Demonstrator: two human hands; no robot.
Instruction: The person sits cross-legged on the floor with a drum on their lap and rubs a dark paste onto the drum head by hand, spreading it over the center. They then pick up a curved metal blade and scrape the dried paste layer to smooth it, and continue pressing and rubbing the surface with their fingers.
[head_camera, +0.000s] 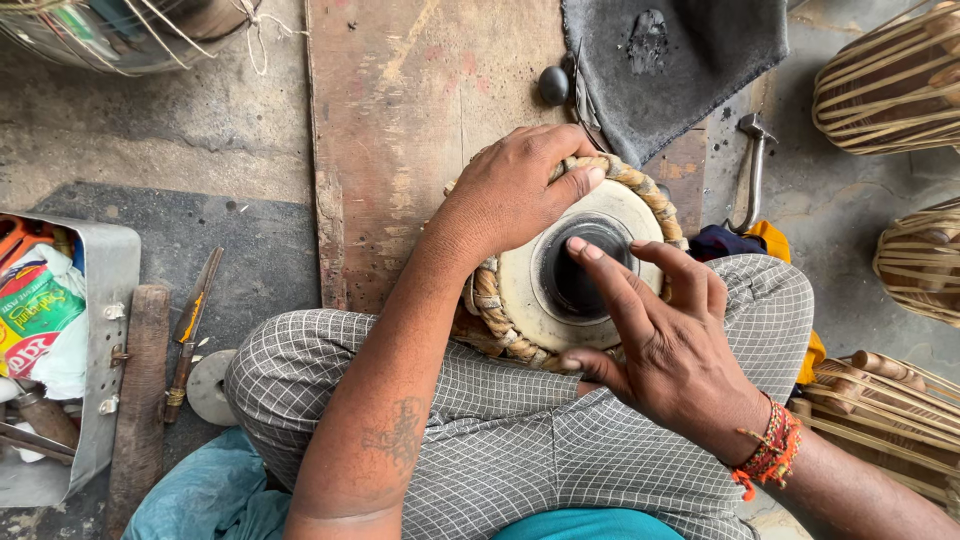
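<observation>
A small hand drum (525, 290) with a pale skin head, a black centre patch (585, 270) and a braided rope rim (490, 300) rests against my checked-trousered legs. My left hand (520, 185) grips the drum's upper rim, thumb laid along the braid. My right hand (655, 330) lies over the head from the right, with two fingertips pressed on the black patch.
A wooden board (400, 110) lies under the drum, with a dark cloth (680, 60), a round black stone (553, 85) and a hammer (752, 170) behind it. Other drum bodies (890, 80) stand at right. A metal box (100, 330), a knife (192, 320) and a wood block (140, 390) are at left.
</observation>
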